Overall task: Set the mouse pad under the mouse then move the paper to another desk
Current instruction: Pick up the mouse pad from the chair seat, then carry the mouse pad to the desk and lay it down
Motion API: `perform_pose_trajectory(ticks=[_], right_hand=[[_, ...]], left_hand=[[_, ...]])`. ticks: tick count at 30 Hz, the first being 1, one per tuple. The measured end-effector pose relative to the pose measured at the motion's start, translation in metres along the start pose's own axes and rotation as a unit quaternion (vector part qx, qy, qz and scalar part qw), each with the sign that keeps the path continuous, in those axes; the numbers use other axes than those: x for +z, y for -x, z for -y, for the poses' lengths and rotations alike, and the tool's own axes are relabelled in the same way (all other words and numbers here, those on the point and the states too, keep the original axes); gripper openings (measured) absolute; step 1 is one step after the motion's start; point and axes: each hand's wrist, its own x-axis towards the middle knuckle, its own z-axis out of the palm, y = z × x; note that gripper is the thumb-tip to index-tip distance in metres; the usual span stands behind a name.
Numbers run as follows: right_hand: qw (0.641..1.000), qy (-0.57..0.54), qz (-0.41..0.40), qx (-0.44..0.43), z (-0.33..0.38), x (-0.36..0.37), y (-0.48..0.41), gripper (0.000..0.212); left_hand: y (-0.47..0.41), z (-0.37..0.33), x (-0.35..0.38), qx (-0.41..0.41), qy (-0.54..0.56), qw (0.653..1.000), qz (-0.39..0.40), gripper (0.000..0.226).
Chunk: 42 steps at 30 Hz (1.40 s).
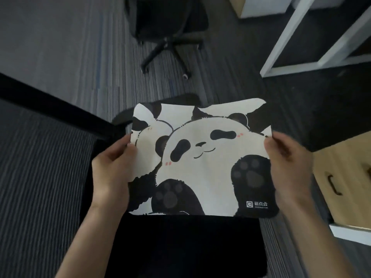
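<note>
I see the panda mouse pad (200, 157) in the middle of the frame, up in the air over the floor. My left hand (112, 169) and right hand (287, 165) each pinch a side, I think to keep it flat. No mouse or paper shows.

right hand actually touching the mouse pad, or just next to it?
Touching. Head view: right hand grips the mouse pad at its right edge, thumb over the printed face.
</note>
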Motion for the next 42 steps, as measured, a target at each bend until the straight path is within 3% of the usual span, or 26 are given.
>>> perform_pose_trajectory(ticks=[7, 17, 24, 31, 36, 42], right_hand=[[0.993, -0.086, -0.050, -0.066, 0.134, -0.102, -0.004, 0.037], [0.974, -0.163, -0.124, -0.094, 0.245, -0.271, 0.003, 0.022], [0.963, -0.200, -0.142, -0.108, 0.253, -0.383, -0.014, 0.025], [0.962, -0.210, -0.097, -0.147, 0.244, -0.474, -0.075, 0.030], [0.960, -0.209, -0.068, -0.172, 0.235, -0.506, -0.121, 0.042], [0.960, -0.208, -0.047, -0.182, 0.220, -0.499, -0.183, 0.043]], left_hand=[[0.059, -0.138, 0.018, 0.083, 0.030, 0.994, 0.064, 0.032], [0.172, -0.285, 0.078, 0.165, 0.102, 0.965, 0.175, 0.027], [0.244, -0.319, 0.162, 0.184, 0.146, 0.948, 0.215, 0.029], [0.297, -0.323, 0.254, 0.189, 0.209, 0.943, 0.175, 0.030], [0.311, -0.325, 0.301, 0.195, 0.218, 0.945, 0.148, 0.031], [0.282, -0.328, 0.339, 0.198, 0.209, 0.951, 0.113, 0.032]])
